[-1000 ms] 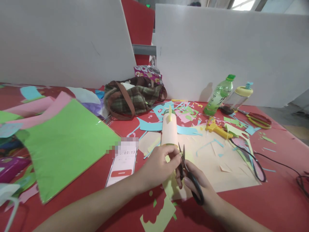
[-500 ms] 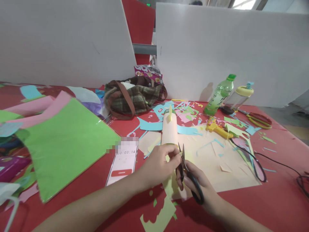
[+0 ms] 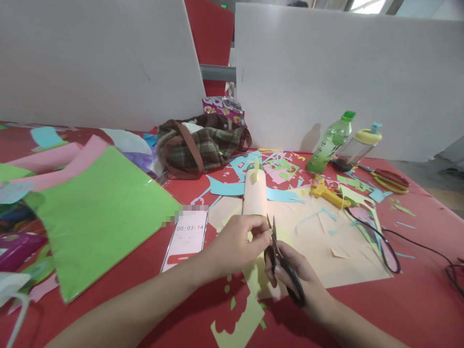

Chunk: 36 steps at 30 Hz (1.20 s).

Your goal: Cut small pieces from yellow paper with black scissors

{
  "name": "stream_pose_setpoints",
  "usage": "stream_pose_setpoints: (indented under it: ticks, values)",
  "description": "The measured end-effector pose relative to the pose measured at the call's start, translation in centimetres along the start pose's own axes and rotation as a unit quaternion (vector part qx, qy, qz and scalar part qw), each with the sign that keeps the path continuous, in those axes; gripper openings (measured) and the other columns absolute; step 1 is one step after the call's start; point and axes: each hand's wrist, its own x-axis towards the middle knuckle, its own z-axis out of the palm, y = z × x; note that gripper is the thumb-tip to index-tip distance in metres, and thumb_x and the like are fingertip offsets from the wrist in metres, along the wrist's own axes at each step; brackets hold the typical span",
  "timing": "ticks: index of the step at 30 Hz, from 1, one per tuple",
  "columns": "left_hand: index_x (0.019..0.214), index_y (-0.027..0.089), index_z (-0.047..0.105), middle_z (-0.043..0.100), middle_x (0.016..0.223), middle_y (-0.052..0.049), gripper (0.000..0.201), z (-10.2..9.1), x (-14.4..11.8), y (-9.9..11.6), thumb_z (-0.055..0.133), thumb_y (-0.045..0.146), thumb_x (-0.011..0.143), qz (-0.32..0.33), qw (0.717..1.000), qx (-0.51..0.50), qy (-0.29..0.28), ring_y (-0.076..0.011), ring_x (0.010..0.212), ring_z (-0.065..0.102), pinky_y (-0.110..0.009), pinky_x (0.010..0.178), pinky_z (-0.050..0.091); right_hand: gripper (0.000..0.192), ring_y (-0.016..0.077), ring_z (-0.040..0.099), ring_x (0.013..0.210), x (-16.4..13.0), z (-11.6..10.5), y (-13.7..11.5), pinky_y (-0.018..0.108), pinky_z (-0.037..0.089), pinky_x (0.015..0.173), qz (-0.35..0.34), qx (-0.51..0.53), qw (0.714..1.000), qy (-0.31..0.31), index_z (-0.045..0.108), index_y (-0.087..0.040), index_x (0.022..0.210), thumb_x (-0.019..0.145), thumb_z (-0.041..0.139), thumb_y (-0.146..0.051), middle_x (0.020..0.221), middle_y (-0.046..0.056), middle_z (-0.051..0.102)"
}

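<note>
My left hand [image 3: 237,241] pinches a small piece of pale yellow paper [image 3: 258,278] low in the middle of the view. My right hand [image 3: 295,275] grips black scissors [image 3: 281,263], blades pointing up and nearly closed against that paper right beside my left fingertips. Just beyond the hands a cream paper tube [image 3: 254,194] stands upright with a yellow strip and green rim at its top. Both hands hover over a large beige sheet [image 3: 326,251] lying on the red table [image 3: 416,295].
A phone [image 3: 185,239] showing a timer lies left of my hands. Green and pink sheets [image 3: 97,212] spread at left, a plaid bag [image 3: 201,145] behind. A yellow glue gun [image 3: 324,192] with black cord, two bottles [image 3: 329,142], red-yellow scissors [image 3: 387,178] and paper scraps lie right.
The hands stay in nearly the same place; the scissors' blades have closed a little on the yellow paper. The phone timer went from 00:03:13 to 00:03:14.
</note>
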Motion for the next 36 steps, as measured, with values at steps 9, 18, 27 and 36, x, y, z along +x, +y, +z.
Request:
stream_pose_setpoints:
  ticks: [9, 18, 27, 36]
  values:
    - [0.064, 0.016, 0.055, 0.056, 0.063, 0.001, 0.018, -0.7, 0.0, 0.0, 0.039, 0.018, 0.073, 0.008, 0.999, 0.037, -0.008, -0.0117, 0.061, 0.050, -0.021, 0.056, 0.036, 0.034, 0.0094, 0.040, 0.052, 0.1, 0.1, 0.1, 0.023, 0.036, 0.044, 0.020, 0.015, 1.000, -0.005, 0.049, -0.019, 0.097, 0.071, 0.056, -0.040, 0.069, -0.001, 0.044]
    - [0.057, 0.017, 0.047, 0.045, 0.055, 0.004, 0.017, -1.2, 0.0, -0.1, 0.040, 0.022, 0.072, 0.002, 0.998, 0.063, -0.020, -0.0093, 0.054, 0.040, -0.019, 0.048, 0.029, 0.030, 0.0073, 0.039, 0.046, 0.2, 0.5, -0.4, 0.021, 0.033, 0.038, 0.050, 0.012, 0.999, 0.006, 0.050, -0.019, 0.091, 0.069, 0.058, -0.037, 0.063, -0.003, 0.042]
    - [0.058, 0.017, 0.048, 0.044, 0.053, 0.004, 0.017, -1.7, -0.1, -0.7, 0.038, 0.023, 0.071, -0.027, 0.994, 0.096, -0.048, -0.0089, 0.050, 0.036, -0.019, 0.046, 0.027, 0.030, 0.0046, 0.037, 0.041, 0.3, 0.5, 0.2, 0.022, 0.035, 0.039, 0.078, 0.013, 0.997, 0.012, 0.049, -0.018, 0.094, 0.070, 0.059, -0.033, 0.062, -0.005, 0.042]
    - [0.059, 0.016, 0.047, 0.042, 0.053, 0.004, 0.017, -1.9, 0.1, -1.0, 0.038, 0.024, 0.072, -0.024, 0.993, 0.094, -0.066, -0.0079, 0.050, 0.036, -0.018, 0.046, 0.026, 0.032, 0.0069, 0.040, 0.038, 0.4, 0.4, 0.5, 0.022, 0.037, 0.037, 0.108, -0.011, 0.992, 0.059, 0.051, -0.018, 0.092, 0.067, 0.060, -0.036, 0.051, -0.007, 0.042]
